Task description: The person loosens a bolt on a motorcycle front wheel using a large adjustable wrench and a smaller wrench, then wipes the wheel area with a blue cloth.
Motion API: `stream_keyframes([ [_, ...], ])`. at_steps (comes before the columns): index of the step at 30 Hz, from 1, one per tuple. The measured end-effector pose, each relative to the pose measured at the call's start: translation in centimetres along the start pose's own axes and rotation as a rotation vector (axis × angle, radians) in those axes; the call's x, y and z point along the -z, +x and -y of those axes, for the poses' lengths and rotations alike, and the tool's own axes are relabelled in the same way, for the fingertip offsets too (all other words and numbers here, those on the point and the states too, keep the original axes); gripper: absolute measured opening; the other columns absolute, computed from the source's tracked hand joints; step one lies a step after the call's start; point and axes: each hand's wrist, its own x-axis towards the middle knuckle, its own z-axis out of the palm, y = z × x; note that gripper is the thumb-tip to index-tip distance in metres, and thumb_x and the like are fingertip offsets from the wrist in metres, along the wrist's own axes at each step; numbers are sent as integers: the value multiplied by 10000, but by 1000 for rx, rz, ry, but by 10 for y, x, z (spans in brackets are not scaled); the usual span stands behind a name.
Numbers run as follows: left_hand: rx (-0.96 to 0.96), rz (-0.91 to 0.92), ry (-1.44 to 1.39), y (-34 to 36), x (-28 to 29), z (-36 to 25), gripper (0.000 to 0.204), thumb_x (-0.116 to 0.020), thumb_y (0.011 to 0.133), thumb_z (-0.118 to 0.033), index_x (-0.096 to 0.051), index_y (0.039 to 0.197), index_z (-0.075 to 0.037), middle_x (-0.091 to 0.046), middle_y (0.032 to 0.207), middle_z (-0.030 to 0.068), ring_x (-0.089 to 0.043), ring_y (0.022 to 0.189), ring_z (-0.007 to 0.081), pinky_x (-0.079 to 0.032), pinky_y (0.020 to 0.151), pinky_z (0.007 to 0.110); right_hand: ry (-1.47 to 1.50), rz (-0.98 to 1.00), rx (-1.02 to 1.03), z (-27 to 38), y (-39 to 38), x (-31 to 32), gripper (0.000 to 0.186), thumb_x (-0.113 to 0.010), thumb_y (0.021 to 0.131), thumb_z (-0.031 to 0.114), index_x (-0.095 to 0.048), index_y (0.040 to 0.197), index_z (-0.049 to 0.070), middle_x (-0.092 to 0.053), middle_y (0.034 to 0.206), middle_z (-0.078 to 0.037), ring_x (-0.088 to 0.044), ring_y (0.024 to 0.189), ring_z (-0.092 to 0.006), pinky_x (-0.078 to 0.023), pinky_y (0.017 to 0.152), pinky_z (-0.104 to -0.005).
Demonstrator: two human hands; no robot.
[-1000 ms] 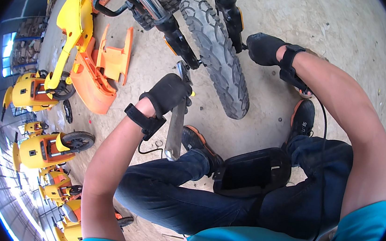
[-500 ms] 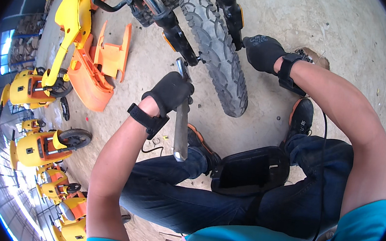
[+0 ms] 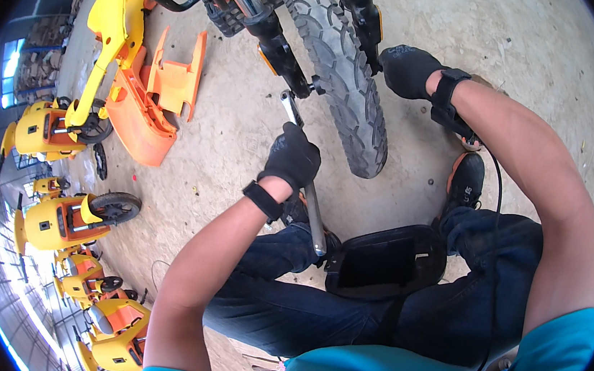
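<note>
My left hand, in a black glove, grips a long metal wrench around its middle. The wrench head sits at the axle end of a black fork leg, left of a knobby black tyre. My right hand, also gloved, is closed around the far side of the wheel by the right fork leg; what it grips is partly hidden. I sit on the ground with my legs in dark jeans under the wheel.
Orange and yellow body panels lie on the concrete floor to the left. Several yellow ride-on vehicles line the left edge. A black pouch rests on my lap. My shoe is planted right of the tyre.
My left hand has swung the wrench, so its handle now points down toward my lap with the head at the axle. My right hand stays at the wheel's far side.
</note>
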Motion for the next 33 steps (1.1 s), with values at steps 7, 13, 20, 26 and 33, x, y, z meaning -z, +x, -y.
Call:
stream_keyframes([
  [7, 18, -230, -115, 0, -69, 20, 298, -496, 821, -113, -326, 1017, 33, -579, 695, 265, -572, 645, 444, -439, 547, 499, 17, 22, 8, -4, 7, -2, 198, -521, 760, 100, -631, 891, 2, -643, 887, -191, -617, 862, -348, -493, 739, -407],
  [13, 195, -295, -172, 22, -113, 33, 534, -436, 885, -192, -213, 1327, 7, -613, 809, 278, -601, 725, 425, -460, 621, 503, 18, 43, 20, -5, 6, 0, 175, -480, 767, 87, -606, 863, 12, -626, 865, -184, -599, 867, -342, -475, 757, -401],
  [20, 171, -434, -238, 54, -145, 56, 507, -451, 898, -257, -261, 1336, -87, -628, 837, 244, -600, 748, 429, -459, 637, 513, 16, 28, 28, -9, 4, -2, 191, -523, 763, 120, -611, 889, 7, -642, 886, -184, -617, 855, -350, -495, 735, -409],
  [26, 171, -476, -394, 63, -161, 69, 392, -478, 887, -203, -338, 1228, -70, -611, 950, 242, -593, 818, 425, -458, 663, 493, 40, -2, 34, -11, 5, -7, 200, -518, 760, 126, -620, 885, 8, -640, 876, -188, -616, 848, -354, -496, 735, -407],
  [33, 97, -641, -545, 45, -142, 38, 106, -518, 829, -76, -467, 896, -12, -552, 749, 174, -553, 713, 351, -424, 628, 404, -34, 147, 46, -17, 17, 9, 208, -489, 748, 88, -629, 884, 17, -633, 874, -187, -608, 855, -341, -482, 757, -398],
])
